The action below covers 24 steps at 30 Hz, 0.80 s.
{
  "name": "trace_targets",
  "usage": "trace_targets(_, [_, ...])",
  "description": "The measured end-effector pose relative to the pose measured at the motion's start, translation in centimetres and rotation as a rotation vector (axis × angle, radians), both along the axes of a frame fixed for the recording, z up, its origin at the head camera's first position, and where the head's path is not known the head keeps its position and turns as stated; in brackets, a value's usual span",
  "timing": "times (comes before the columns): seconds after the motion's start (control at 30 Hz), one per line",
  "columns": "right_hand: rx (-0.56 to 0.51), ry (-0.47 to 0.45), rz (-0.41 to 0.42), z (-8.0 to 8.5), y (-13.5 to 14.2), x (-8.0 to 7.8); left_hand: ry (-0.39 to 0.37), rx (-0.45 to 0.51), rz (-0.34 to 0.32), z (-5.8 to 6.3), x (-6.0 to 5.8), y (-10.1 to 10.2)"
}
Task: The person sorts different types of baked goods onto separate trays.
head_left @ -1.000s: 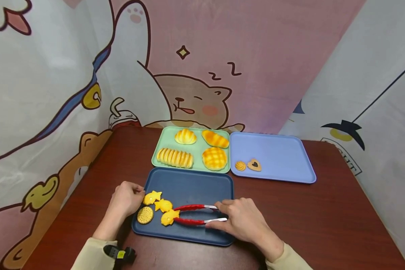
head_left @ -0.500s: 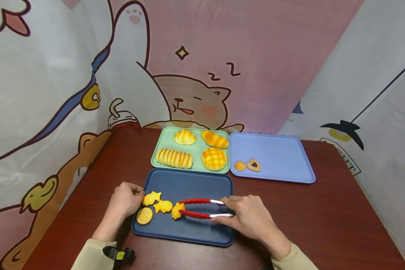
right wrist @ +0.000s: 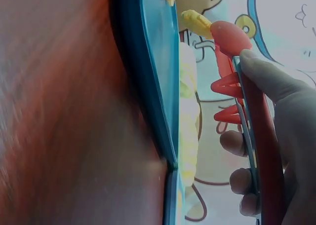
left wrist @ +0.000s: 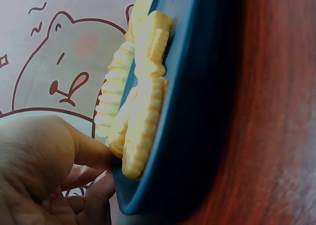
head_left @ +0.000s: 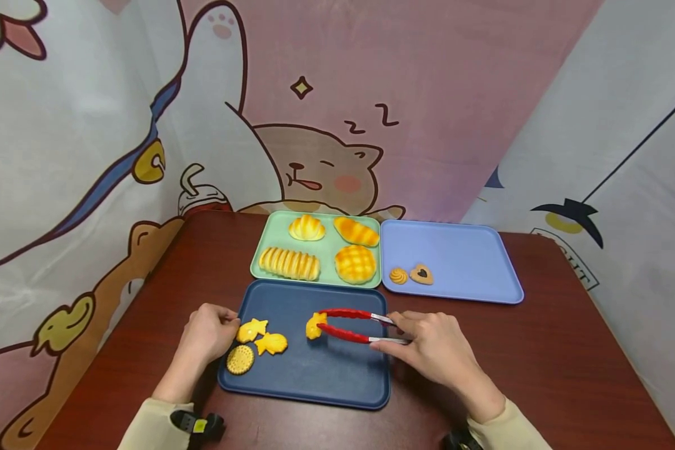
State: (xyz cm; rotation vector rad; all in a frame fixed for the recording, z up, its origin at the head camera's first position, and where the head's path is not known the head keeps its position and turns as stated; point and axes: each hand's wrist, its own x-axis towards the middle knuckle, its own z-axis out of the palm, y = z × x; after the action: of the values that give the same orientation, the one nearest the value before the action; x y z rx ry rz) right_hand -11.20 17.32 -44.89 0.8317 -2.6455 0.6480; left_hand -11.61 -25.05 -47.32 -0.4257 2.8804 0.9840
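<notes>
In the head view my right hand [head_left: 435, 347] grips red-tipped metal tongs [head_left: 345, 314]. A yellow fish-shaped cookie [head_left: 316, 326] is pinched between their tips. The right wrist view shows this cookie [right wrist: 196, 23] raised above the dark blue tray [right wrist: 163, 57]. With thumb and fingers, my left hand [head_left: 209, 334] pinches the left rim of that tray [head_left: 309, 381]. Beside it on the tray lie two fish-shaped cookies, one upper [head_left: 250, 330] and one lower [head_left: 271, 343], and a round cookie [head_left: 240, 360]. Some left fingers are hidden behind the hand.
Behind the dark tray, a green tray [head_left: 327, 250] holds several bread pieces, among them a round bun [head_left: 355, 264] and a ridged loaf [head_left: 289, 263]. A light blue tray [head_left: 461, 262] adjoins it on the right, with a swirl cookie [head_left: 398, 275] and a heart cookie [head_left: 422, 274].
The right hand and tongs have moved right and away from the body, carrying the fish-shaped cookie off from the other cookies. My left hand stays on the tray rim.
</notes>
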Motion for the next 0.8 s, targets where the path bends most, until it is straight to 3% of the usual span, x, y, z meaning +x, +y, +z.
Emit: trace_targets(0.8, [-0.015,0.113,-0.221,1.1,6.5,-2.7,0.008,-0.006,-0.003,0.1,0.0,0.0])
